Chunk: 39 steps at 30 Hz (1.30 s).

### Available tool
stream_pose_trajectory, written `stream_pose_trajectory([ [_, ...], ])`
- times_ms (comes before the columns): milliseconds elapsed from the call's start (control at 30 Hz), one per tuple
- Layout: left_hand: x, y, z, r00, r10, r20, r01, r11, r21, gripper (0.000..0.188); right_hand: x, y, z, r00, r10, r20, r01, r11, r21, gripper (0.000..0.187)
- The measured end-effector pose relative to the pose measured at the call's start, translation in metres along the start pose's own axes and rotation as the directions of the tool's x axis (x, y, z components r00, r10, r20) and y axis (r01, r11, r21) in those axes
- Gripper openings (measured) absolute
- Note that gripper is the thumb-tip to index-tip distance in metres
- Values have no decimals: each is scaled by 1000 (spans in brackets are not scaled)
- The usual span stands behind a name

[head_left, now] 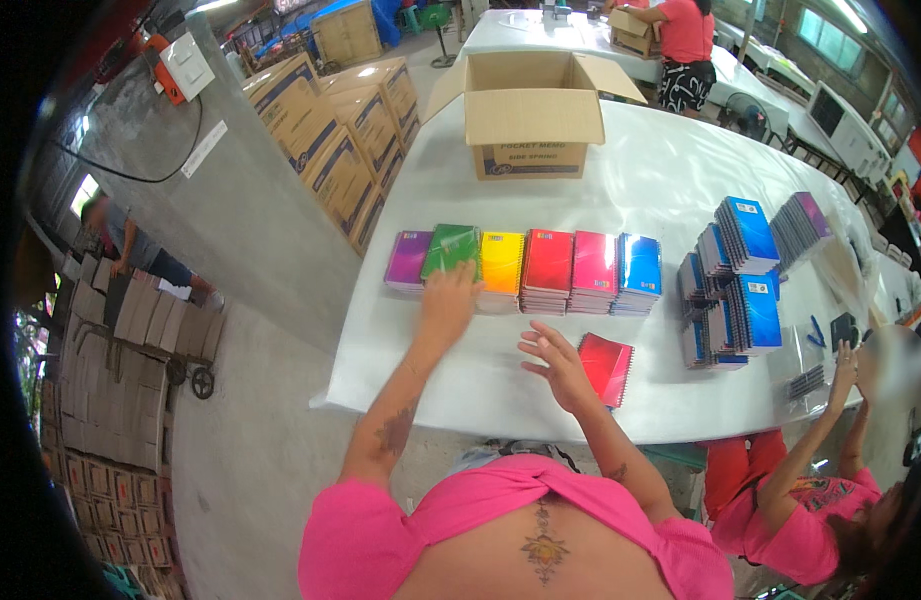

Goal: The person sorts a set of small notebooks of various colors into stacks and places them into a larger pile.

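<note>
A row of small spiral notebook stacks lies across the white table. From left to right come a purple stack (408, 262), a green notebook (450, 250), a yellow stack (501, 265), a red stack (548, 268), a pink stack (593, 268) and a blue stack (638, 270). My left hand (448, 297) rests its outstretched fingers on the lower part of the slightly skewed green notebook; what lies under that hand is hidden. Over the table's near side, my right hand (557, 368) is open and holds nothing. Just right of it lies a loose red notebook (606, 366) with another edge showing beneath.
An open cardboard box (532, 130) stands beyond the row. Blue-topped notebook stacks (742, 280) are at the right, near a seated co-worker (795, 500). The table (380, 370) ends at my waist. Left are a concrete pillar (250, 200) and stacked cartons (345, 150).
</note>
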<state>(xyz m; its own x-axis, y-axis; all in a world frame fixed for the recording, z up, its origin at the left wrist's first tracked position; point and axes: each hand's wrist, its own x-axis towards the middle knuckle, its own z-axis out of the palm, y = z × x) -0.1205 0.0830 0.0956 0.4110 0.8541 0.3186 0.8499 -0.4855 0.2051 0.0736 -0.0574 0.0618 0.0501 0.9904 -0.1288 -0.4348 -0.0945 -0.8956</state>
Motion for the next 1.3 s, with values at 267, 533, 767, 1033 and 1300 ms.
stream_pose_trajectory([
  [267,-29,32,-16,917,389,-92,-393,836,-382,31,9,-2,-31,988,131,-87,-94,935,343,43],
  [533,21,5,-11,889,399,-226,-429,897,-103,39,-53,-25,-103,846,-136,-516,240,961,140,32],
  [767,1,118,-36,929,370,-17,-353,871,-342,44,-47,65,-145,703,-422,-573,-284,572,-770,57],
  [1033,-36,157,111,916,386,114,-319,869,-377,41,-42,31,-146,681,-487,-548,-211,585,-783,39],
  [1300,6,-25,34,917,100,-386,-22,979,201,39,72,-24,-36,719,-622,309,301,-122,-946,51],
])
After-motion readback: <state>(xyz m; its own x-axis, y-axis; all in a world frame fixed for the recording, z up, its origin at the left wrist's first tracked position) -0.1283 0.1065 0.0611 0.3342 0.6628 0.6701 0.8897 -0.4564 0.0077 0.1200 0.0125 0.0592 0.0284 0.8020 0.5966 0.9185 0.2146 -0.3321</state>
